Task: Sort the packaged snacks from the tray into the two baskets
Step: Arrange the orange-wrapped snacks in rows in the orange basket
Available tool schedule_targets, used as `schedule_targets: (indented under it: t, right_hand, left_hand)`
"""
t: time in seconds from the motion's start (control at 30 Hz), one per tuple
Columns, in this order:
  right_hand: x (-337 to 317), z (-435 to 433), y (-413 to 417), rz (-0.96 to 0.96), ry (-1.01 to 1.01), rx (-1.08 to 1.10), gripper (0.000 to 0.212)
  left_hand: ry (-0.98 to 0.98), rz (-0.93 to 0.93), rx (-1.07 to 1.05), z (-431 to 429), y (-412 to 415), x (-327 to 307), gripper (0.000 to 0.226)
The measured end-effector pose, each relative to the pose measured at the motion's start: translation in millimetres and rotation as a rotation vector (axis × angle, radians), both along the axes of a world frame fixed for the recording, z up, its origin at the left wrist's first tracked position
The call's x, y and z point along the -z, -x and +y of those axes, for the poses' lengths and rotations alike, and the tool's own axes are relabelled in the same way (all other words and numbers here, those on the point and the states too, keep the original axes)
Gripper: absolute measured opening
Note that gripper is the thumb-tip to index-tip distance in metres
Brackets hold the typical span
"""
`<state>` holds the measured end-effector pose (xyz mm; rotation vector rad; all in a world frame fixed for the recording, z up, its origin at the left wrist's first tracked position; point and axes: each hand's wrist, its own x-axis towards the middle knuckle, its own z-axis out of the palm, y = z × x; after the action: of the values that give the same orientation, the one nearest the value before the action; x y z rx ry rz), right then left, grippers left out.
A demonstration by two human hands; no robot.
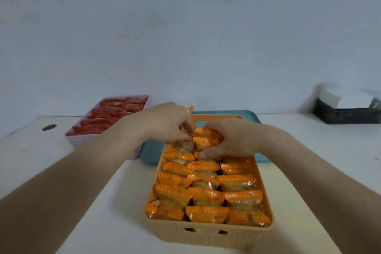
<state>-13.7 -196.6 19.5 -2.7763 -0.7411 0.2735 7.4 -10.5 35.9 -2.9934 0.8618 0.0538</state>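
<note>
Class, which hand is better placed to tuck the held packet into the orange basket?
Left hand, probably: it pinches the packet over the far end of the orange basket; the right hand grips neighbouring packets.

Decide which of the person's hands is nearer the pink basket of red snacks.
Left. The left hand works at the far left side of the orange basket, just right of the pink basket; the right hand lies farther right, beyond it.

Orange basket (208, 235) nearest, packed with orange-wrapped snacks (206, 194) in three rows. Pink basket (82, 142) far left, full of red-wrapped snacks (111, 113). Teal tray (152, 150) flat behind orange basket, mostly hidden; contents unclear.
</note>
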Motion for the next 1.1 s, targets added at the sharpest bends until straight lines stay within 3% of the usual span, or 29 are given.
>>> schedule_targets:
  t: [0.1,0.2,0.27,0.4,0.53,0.67,0.73,0.8,0.87,0.97,1.1]
  right_hand:
    - [2,4,-1,-0.051,-0.007,0.016,0.036]
    - [0,1,-2,-0.056,-0.049,0.054,0.034]
    - [0,-2,-1,-0.096,-0.111,0.091,0.03]
    - [4,-3,1,-0.225,-0.162,0.201,0.04]
    - [8,-1,-1,-0.292,-0.173,0.217,0.037]
    - [6,0,-5,-0.26,-0.176,0.206,0.033]
    - [5,1,-6,-0.225,-0.167,0.191,0.032]
    - [5,2,-6,-0.228,-0.153,0.18,0.035]
    - [5,2,-6,-0.225,-0.152,0.182,0.036]
    - [7,3,-8,-0.18,-0.197,0.196,0.033]
    - [14,6,-11,-0.249,-0.148,0.224,0.027]
  left_hand:
    - [-0.322,0.122,-0.035,-17,-4,10,0.027]
    - [-0.385,0.252,-0.078,-25,-13,13,0.032]
    - [-0.401,0.228,-0.073,-22,-17,11,0.035]
    - [0.056,0.097,-0.094,-5,-21,2,0.032]
    - [0.163,-0.041,-0.068,2,-6,-15,0.028]
    - [-0.027,0.158,-0.004,-10,12,-11,0.021]
    - [-0.019,0.263,-0.008,-15,9,-11,0.041]
    - [0.005,0.251,-0.012,-21,-1,-11,0.049]
    - [-0.082,0.171,0.002,-29,-16,-7,0.041]
    - [-0.31,0.151,-0.017,-43,-33,6,0.009]
    - [-0.521,0.303,-0.073,-63,-41,11,0.036]
